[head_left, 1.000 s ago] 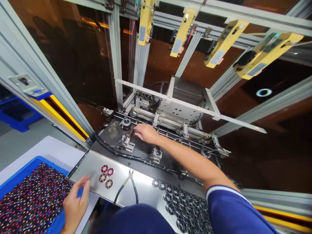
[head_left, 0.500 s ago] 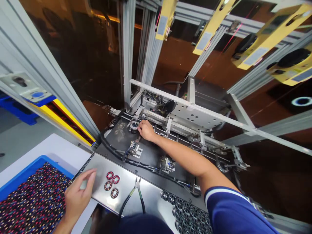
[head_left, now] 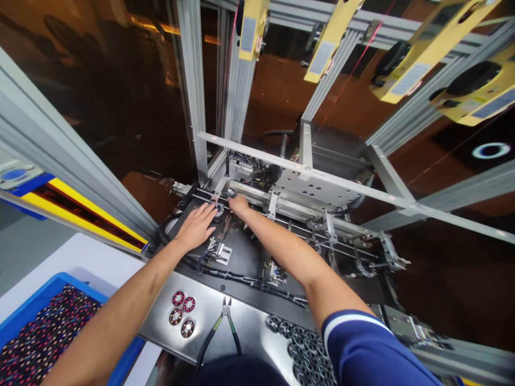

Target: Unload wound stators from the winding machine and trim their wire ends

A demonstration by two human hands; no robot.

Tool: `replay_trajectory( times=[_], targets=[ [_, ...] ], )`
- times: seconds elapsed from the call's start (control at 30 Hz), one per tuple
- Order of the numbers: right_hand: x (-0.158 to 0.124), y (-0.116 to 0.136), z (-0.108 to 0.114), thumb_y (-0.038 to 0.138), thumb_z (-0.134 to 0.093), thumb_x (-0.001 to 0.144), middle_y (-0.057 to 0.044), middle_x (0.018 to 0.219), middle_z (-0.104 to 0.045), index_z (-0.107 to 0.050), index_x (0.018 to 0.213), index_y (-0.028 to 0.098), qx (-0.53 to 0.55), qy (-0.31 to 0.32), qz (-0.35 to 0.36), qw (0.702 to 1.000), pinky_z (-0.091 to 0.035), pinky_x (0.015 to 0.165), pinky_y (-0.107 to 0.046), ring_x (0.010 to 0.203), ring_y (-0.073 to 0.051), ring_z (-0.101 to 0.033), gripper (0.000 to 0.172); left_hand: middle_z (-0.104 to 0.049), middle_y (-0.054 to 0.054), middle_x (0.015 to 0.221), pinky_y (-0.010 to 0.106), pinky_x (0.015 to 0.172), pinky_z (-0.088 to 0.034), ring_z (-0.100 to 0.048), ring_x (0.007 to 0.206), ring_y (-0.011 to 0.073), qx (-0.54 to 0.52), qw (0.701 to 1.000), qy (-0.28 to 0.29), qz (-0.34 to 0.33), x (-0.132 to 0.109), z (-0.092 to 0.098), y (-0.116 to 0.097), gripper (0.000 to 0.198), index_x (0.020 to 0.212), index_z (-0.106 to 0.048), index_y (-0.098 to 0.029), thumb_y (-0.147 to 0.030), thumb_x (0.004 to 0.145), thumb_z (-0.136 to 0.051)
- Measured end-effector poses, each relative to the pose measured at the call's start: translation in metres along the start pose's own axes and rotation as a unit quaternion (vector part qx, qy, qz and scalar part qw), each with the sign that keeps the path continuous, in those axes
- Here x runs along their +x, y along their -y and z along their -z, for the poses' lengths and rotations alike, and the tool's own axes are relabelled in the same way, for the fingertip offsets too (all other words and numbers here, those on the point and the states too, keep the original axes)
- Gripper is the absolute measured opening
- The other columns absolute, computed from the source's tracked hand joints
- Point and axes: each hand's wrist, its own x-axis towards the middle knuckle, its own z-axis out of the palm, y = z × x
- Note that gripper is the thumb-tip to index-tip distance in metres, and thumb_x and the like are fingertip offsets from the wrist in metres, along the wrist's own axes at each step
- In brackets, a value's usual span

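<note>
Both my arms reach deep into a machine. My left hand (head_left: 196,226) lies on the black base plate (head_left: 241,257), fingers stretched toward a small round motor part (head_left: 219,210) seated in a fixture. My right hand (head_left: 238,204) is just right of that part, fingers curled down at the rail behind it; what they touch is hidden. A small metal clamp block (head_left: 219,250) stands just below my left hand.
On the steel shelf (head_left: 253,329) lie several red-and-copper stators (head_left: 182,314), black-handled pliers (head_left: 224,327) and a cluster of dark round parts (head_left: 300,343). A blue bin of stators (head_left: 36,332) sits at lower left. Aluminium frame bars and yellow hanging units (head_left: 249,29) overhang the opening.
My left hand has left the shelf edge by the blue bin and reached forward onto the base plate beside the round part. My right hand stayed at the fixture, shifting slightly.
</note>
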Motion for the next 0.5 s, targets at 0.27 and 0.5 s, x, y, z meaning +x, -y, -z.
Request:
replay_trajectory(
  times=[0.27, 0.5],
  targets=[
    [0.001, -0.005, -0.016, 0.036, -0.059, 0.094, -0.006, 0.105, -0.065, -0.061, 0.111, 0.013, 0.057, 0.074, -0.071, 0.993, -0.057, 0.075, -0.034, 0.087, -0.016, -0.065, 0.028, -0.040, 0.018, 0.153, 0.056, 0.113, -0.030, -0.032, 0.143, 0.0349, 0.064, 0.997, 0.050, 0.003, 0.007, -0.014, 0.000, 0.056, 0.143, -0.043, -0.013, -0.029, 0.090, -0.053],
    [-0.003, 0.010, -0.004, 0.036, -0.058, 0.094, -0.006, 0.107, -0.064, -0.061, 0.112, 0.013, 0.024, 0.070, -0.035, 0.997, -0.057, 0.079, -0.036, 0.091, -0.018, -0.065, 0.029, -0.038, 0.020, 0.153, 0.053, 0.113, -0.031, -0.034, 0.142, 0.0329, 0.099, 0.993, 0.062, 0.007, 0.007, -0.014, -0.007, 0.058, 0.144, -0.040, -0.012, -0.032, 0.092, -0.055]
  ],
)
